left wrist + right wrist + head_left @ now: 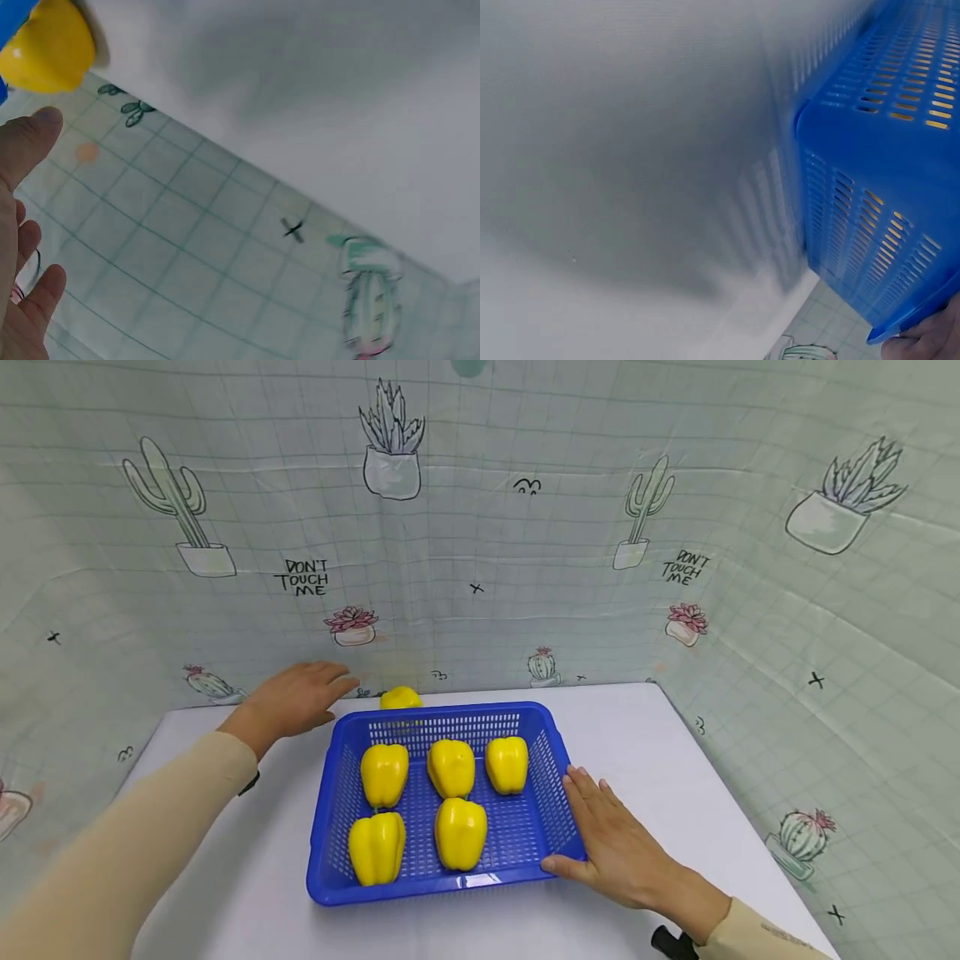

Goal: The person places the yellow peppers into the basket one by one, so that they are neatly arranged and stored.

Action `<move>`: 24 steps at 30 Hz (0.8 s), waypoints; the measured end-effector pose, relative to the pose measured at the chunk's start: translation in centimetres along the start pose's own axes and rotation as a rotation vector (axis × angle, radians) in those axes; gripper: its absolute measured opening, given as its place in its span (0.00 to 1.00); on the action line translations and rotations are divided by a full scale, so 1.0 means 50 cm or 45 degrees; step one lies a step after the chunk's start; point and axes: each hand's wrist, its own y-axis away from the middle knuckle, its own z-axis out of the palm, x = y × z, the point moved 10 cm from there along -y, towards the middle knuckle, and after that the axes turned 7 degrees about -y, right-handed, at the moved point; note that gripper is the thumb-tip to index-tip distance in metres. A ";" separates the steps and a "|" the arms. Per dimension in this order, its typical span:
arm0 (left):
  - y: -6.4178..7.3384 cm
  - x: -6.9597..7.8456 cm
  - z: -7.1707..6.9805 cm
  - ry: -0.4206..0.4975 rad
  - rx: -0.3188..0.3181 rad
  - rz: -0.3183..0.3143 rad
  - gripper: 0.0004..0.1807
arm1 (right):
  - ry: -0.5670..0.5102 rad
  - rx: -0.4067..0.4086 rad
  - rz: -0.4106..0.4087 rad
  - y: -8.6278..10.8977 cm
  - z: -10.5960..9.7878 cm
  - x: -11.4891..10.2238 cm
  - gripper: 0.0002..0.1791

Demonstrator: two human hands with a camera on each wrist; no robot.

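A blue plastic basket (pixel 546 814) with slotted walls holds several yellow bell peppers (pixel 461 833). Another yellow bell pepper (pixel 401 697) sits on the table behind the basket's back wall, its lower part hidden by it. My left hand (pixel 296 697) is over the table's back left, fingers spread toward that pepper and holding nothing. In the left wrist view its thumb points toward the pepper (pixel 52 45). My right hand (pixel 618 843) rests against the basket's right rim with straight fingers, thumb at the front right corner. The right wrist view shows the basket's outer wall (pixel 877 195) with fingertips at its rim.
The basket stands on a white table (pixel 607 718). Behind and beside it hangs a pale grid-patterned cloth (pixel 465 552) printed with cacti and potted plants, meeting the table's back edge.
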 end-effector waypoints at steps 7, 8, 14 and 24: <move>-0.094 0.049 0.017 -0.147 -0.036 0.235 0.40 | 0.003 -0.014 0.013 0.007 -0.004 0.002 0.61; -0.106 0.055 0.023 -0.156 -0.047 0.251 0.39 | -0.002 -0.019 0.018 0.007 -0.003 0.003 0.61; -0.153 0.087 0.042 -0.232 -0.046 0.379 0.36 | -0.014 -0.047 0.029 0.008 -0.002 0.006 0.61; -0.183 0.131 0.065 -0.260 0.004 0.540 0.30 | 0.053 -0.030 -0.026 0.011 -0.007 0.002 0.62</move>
